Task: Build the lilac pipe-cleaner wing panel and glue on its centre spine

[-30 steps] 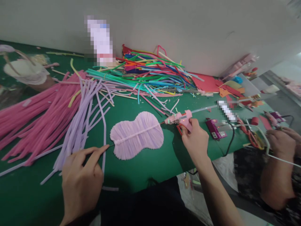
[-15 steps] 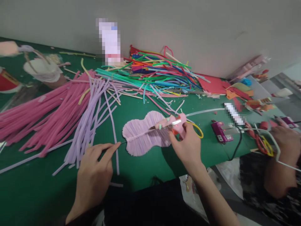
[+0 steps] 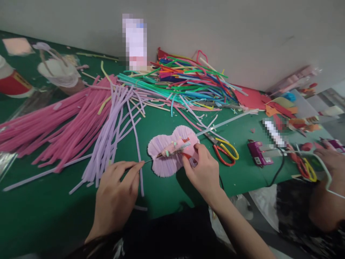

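Observation:
Between thumb and fingers, my left hand [image 3: 118, 194] pinches a thin wire stem [image 3: 147, 161] that runs into a lilac petal shape [image 3: 164, 168] made of fuzzy pipe cleaners. The petal is held above the green table, with its wavy edge facing outward. My right hand [image 3: 203, 171] is closed round the handle of a pink glue gun [image 3: 176, 147]. Its metal tip points left over the petal's middle line, close to the stem end; I cannot tell whether it touches. A long clear glue stick [image 3: 226, 122] sticks out of the gun's back.
Pink pipe cleaners [image 3: 78, 118] and lilac ones [image 3: 107, 133] lie to the left, a multicoloured heap [image 3: 188, 81] behind. Scissors [image 3: 226, 153] and a purple power box [image 3: 258, 154] are on the right. A co-worker's arm [image 3: 326, 201] is at far right.
The glue gun has moved left along the petal, its tip now near the stem end. The scissors behind it have come into fuller view. The whole view has shifted slightly.

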`<state>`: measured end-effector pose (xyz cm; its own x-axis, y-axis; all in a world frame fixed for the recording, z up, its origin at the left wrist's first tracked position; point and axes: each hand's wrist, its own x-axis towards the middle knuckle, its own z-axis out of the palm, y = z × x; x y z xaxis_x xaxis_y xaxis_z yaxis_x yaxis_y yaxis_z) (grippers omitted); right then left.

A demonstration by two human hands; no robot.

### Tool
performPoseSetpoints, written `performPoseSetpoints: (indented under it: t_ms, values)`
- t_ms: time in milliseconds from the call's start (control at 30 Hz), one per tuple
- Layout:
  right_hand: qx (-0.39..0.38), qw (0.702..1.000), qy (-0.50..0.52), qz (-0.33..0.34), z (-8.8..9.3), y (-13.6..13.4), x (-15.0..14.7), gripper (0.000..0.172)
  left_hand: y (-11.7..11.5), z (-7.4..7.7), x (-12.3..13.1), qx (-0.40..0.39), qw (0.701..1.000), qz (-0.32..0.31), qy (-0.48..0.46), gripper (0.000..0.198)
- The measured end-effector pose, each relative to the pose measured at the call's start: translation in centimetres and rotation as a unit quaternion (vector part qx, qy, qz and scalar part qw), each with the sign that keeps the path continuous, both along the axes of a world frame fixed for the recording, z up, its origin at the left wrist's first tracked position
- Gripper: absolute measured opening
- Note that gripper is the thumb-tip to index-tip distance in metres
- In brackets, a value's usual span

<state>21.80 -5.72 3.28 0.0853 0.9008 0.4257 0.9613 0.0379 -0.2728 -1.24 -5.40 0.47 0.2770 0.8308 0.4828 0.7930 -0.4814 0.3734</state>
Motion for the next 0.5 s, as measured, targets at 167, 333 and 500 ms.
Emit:
performPoseSetpoints:
  t_ms: [167, 333, 500]
  values:
    - [0.014, 1.0, -0.008, 0.014, 0.2, -0.07, -0.13, 0.024, 0.01, -0.06, -0.04, 0.002, 1.0, -0.004, -0.007, 0.021]
    - [0.014, 1.0, -0.012, 0.02, 0.24, -0.11, -0.02, 0.024, -0.01, -0.05, -0.01, 0.005, 1.0, -0.001, -0.012, 0.021]
    - [0.017, 0.999, -0.01, 0.027, 0.28, -0.14, -0.03, 0.024, -0.01, -0.03, 0.0, 0.008, 1.0, -0.001, -0.012, 0.02]
